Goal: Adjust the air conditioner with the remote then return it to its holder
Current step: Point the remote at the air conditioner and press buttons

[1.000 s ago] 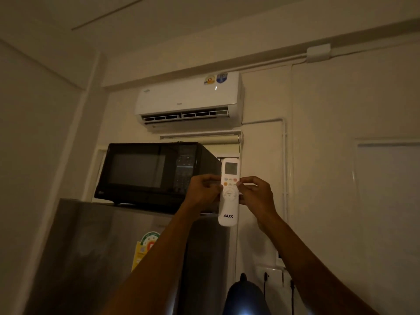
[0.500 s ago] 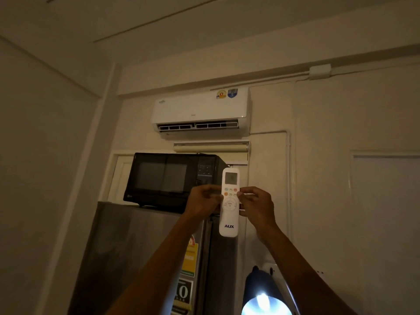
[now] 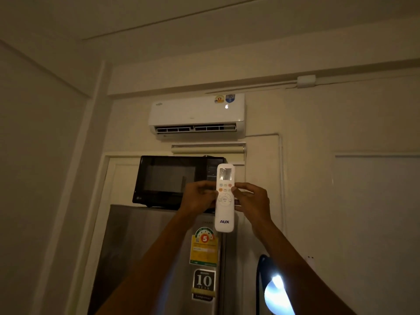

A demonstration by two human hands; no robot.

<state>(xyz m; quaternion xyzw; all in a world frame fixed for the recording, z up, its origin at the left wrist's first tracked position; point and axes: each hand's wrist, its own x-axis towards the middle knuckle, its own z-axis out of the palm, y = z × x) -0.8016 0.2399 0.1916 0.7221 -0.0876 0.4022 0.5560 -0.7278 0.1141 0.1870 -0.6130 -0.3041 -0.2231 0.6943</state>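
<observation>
Both hands' fingers (image 3: 235, 190) pinch the upright remote (image 3: 224, 197) between them; above it, the air conditioner (image 3: 196, 112) now shows a lit display, so adjusting seems underway; holder unseen.

Remote (image 3: 225, 198): white plastic, smooth, slight sheen; glossy display window at top. Air conditioner (image 3: 196, 114): white plastic, smooth, satin finish w/ shiny stickers. Microwave (image 3: 175, 180): black, glossy glass-like door, reflective. Fridge (image 3: 145, 258): brushed-metal look, grey, dull sheen; glossy paper labels on front. Walls: matt paint.
</observation>
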